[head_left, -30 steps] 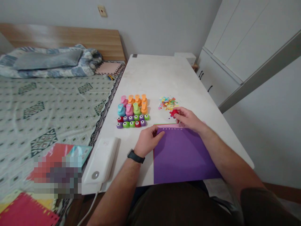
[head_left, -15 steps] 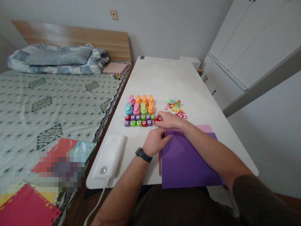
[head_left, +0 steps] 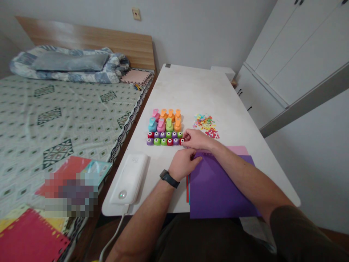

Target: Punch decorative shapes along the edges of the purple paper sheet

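Note:
At the right end of the front row of small craft punches point(head_left: 163, 142), my right hand point(head_left: 196, 139) has its fingertips closed on a red craft punch point(head_left: 182, 141). It stands on the table beside a purple one. My left hand point(head_left: 183, 163) is at the upper left corner of a purple sheet of paper point(head_left: 222, 189), fingers curled on its edge and thumb lying over it. Small holes run along the sheet's top edge, partly hidden by my right forearm. Under it, a pink sheet point(head_left: 240, 150) and red and blue edges stick out.
Larger lever punches point(head_left: 161, 125) stand in two rows behind the small ones. Colourful paper confetti point(head_left: 204, 122) lies right of them on the white table point(head_left: 191, 87). A white corded device point(head_left: 129, 178) sits front left. Punched sheets point(head_left: 32, 236) lie on the bed point(head_left: 81, 109).
My right hand has brought the red punch down into line at the end of the front row. My left hand stays at the purple sheet's corner. The view has shifted slightly.

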`<state>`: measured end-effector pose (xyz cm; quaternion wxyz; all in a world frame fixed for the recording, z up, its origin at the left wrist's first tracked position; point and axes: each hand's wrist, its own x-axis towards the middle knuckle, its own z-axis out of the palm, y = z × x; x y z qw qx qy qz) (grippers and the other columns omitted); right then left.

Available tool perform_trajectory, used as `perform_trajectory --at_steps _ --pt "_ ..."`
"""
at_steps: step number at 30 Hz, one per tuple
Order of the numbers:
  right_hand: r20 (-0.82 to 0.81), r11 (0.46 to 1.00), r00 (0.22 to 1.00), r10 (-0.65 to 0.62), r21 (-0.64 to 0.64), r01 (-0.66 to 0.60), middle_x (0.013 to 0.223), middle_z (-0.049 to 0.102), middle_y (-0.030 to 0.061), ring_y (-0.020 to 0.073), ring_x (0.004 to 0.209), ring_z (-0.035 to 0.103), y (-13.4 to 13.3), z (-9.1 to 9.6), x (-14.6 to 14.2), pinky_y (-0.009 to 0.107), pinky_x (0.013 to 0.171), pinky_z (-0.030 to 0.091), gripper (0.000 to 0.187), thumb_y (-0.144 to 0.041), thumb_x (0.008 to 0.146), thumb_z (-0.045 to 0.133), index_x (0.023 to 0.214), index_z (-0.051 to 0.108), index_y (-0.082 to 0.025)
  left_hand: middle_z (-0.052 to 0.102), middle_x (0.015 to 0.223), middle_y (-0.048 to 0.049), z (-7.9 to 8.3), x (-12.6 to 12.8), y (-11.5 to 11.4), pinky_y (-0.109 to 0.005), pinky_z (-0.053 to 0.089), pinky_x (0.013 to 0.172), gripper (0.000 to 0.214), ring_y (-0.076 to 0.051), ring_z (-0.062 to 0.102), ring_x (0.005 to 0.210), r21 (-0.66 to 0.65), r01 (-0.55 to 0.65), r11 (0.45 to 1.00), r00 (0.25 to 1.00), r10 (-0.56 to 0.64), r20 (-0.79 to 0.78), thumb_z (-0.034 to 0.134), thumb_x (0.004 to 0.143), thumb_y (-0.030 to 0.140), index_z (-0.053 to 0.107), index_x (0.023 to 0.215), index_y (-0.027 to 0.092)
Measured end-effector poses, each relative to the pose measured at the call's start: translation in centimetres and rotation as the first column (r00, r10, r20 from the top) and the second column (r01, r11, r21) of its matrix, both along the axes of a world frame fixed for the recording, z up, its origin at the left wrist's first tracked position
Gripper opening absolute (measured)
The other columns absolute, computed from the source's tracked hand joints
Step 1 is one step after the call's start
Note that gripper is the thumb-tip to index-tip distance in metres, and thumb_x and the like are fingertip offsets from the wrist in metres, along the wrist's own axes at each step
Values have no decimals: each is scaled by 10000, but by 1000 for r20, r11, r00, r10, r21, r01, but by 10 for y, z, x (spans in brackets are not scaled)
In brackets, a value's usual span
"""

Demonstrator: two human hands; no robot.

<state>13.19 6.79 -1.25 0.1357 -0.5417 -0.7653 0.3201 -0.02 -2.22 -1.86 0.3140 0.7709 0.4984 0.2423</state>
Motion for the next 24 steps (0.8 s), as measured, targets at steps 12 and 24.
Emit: perform_trajectory --at_steps 12,24 --pt "-120 999 992 -27 -40 22 828 715 -16 126 715 638 4 -16 2 231 633 452 288 -305 750 761 1003 658 -214 502 588 32 0 -1 0 -283 191 572 322 -112 409 561 2 -1 1000 1000 1 6 635 868 372 507 645 179" --pt "-118 999 992 -42 -32 38 841 697 -22 116 723 616 5 -16 0 226 648 451 288 -274 723 764 974 643 -203 510 593 29 3 0 0 -285 199 573 317 -116 412 557 10 -3 1000 1000 3 -16 627 875 359 511 640 182"
